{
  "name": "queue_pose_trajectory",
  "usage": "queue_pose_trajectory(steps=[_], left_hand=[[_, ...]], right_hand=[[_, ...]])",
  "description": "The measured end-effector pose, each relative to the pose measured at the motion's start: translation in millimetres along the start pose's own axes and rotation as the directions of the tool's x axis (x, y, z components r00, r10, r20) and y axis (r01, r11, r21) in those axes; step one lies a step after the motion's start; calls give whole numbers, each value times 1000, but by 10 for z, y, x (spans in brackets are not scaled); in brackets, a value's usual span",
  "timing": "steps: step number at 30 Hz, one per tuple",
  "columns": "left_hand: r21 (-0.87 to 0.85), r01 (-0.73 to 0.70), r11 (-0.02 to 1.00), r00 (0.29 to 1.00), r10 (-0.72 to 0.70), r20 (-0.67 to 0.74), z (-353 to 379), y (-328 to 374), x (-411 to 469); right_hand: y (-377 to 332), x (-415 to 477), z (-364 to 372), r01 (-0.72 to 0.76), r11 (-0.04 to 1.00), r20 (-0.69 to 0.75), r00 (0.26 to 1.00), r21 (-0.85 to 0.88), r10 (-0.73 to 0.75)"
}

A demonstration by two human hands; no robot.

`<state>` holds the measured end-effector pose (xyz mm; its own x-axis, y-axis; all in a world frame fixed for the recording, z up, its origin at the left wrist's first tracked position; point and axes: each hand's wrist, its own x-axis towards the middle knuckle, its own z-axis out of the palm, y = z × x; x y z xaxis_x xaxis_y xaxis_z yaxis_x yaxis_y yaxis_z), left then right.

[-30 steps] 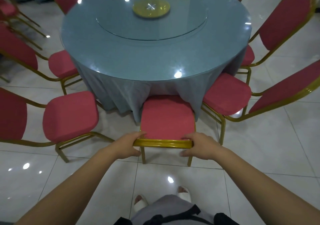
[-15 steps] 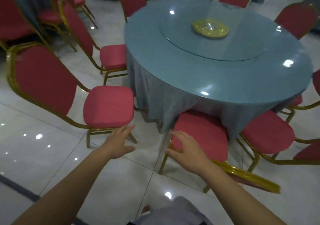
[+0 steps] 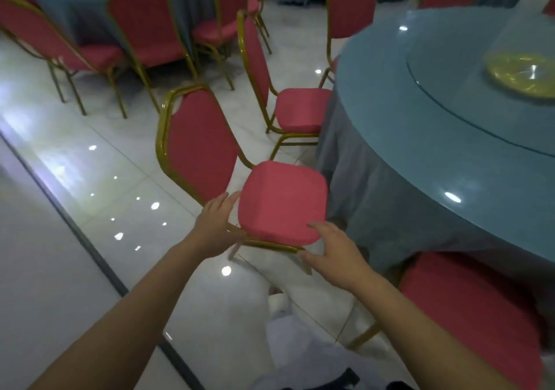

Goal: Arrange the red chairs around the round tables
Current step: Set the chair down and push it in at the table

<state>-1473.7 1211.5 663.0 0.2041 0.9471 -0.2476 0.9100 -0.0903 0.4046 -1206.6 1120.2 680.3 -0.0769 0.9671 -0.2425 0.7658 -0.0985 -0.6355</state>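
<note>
Beside the round table (image 3: 435, 137), at its left edge, stands the nearest chair (image 3: 282, 202). Its cushion is just beside the hanging tablecloth (image 3: 375, 197) and not yet tucked under. Both hands are open and grip nothing. The left hand (image 3: 214, 230) lies with straight fingers against the cushion's near left corner. The right hand (image 3: 336, 254) hovers with spread, loosely bent fingers at the near right corner; whether it touches the seat I cannot tell.

At a guess, the chair is light enough for 2 hands, with a stiff gold metal frame (image 3: 270, 244) and a soft padded seat that would give under a squeeze. The firm hold is the frame rail under the seat's 2 sides, not the cushion. On the glossy tiled floor (image 3: 126, 179) the legs will probably slide rather than catch, so a push may overshoot.

Its front faces right, toward the table, and the backrest (image 3: 201, 146) is on the left, away from it. The long axis runs upright from legs to backrest top, leaning back from the table. The farther chair (image 3: 303, 109) faces the table the same way.
</note>
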Motion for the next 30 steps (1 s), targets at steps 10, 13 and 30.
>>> queue_pose_trajectory(steps=[10,13,30], left_hand=[[230,24,973,999,-14,-43,-1559,-945,1545],[268,-31,963,1000,30,7,-1903,-1305,1932],[400,-677,618,736,558,382,-2534,-2182,4675]], right_hand=[[-872,2051,180,-32,996,84,996,80,25],[-1183,2457,285,4,996,89,996,86,-12],[-3248,4353,1764,-433,879,-58,890,199,451]])
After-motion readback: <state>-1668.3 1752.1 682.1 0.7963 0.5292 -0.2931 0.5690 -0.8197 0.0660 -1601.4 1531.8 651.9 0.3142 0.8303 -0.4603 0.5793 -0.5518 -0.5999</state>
